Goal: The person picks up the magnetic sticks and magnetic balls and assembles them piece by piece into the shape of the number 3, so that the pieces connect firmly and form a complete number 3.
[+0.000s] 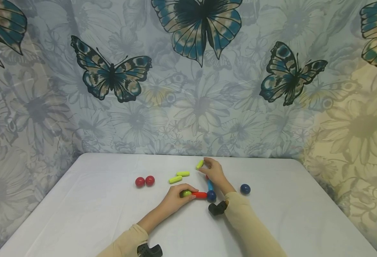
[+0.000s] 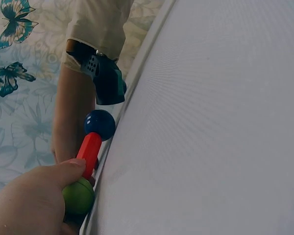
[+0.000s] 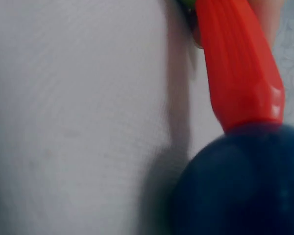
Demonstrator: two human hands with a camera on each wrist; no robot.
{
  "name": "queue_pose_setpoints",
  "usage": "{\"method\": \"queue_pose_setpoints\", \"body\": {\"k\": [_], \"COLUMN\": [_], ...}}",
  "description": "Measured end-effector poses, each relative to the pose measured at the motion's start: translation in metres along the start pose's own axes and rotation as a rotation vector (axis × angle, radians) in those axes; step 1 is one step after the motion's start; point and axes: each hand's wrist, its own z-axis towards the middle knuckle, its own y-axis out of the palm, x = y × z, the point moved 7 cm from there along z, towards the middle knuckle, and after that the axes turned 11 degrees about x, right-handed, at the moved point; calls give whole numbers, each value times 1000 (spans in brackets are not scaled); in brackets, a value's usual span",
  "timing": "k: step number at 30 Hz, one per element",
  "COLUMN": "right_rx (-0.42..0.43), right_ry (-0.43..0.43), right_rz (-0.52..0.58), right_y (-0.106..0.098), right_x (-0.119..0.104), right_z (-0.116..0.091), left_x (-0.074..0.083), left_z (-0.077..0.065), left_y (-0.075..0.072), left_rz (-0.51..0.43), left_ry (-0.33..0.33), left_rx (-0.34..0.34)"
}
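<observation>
My left hand (image 1: 172,199) grips a green ball (image 1: 186,193) and the near end of a red rod (image 1: 199,195). That rod's other end meets a dark blue ball (image 1: 211,196), which fills much of the right wrist view. A light blue rod (image 1: 210,185) runs from the blue ball toward the back of the table. Something red (image 1: 207,177) shows at its far end, mostly hidden by my right hand (image 1: 216,174). Thumb and fingers of that hand pinch a yellow-green rod (image 1: 199,164) beyond the joined pieces.
Two yellow-green rods, a nearer one (image 1: 175,179) and a farther one (image 1: 183,174), lie left of the right hand. Farther left, a red ball (image 1: 139,182) sits beside another red ball (image 1: 149,180). A loose blue ball (image 1: 245,189) rests right of the right forearm on the white table (image 1: 79,207).
</observation>
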Motion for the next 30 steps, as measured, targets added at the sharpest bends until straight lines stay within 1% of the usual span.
{"method": "queue_pose_setpoints", "body": {"k": [9,16,23,27,30], "right_rx": [-30,-26,16,39,40], "right_ry": [-22,-45,-67,-85,-97], "right_rz": [-62,-112,-109,-93,-63], "right_y": [6,10,9,7,5], "right_x": [-5,-9,-11,-11,-11], "right_z": [-1,-1,-3,-4,-4], "left_x": [-1,-1,0,1,0], "left_z": [1,0,0,1,1], "left_y": [0,0,0,0,0], "left_rz": [14,10,3,3,6], "left_ry": [18,19,21,25,29], "left_rx": [5,2,3,3,5]}}
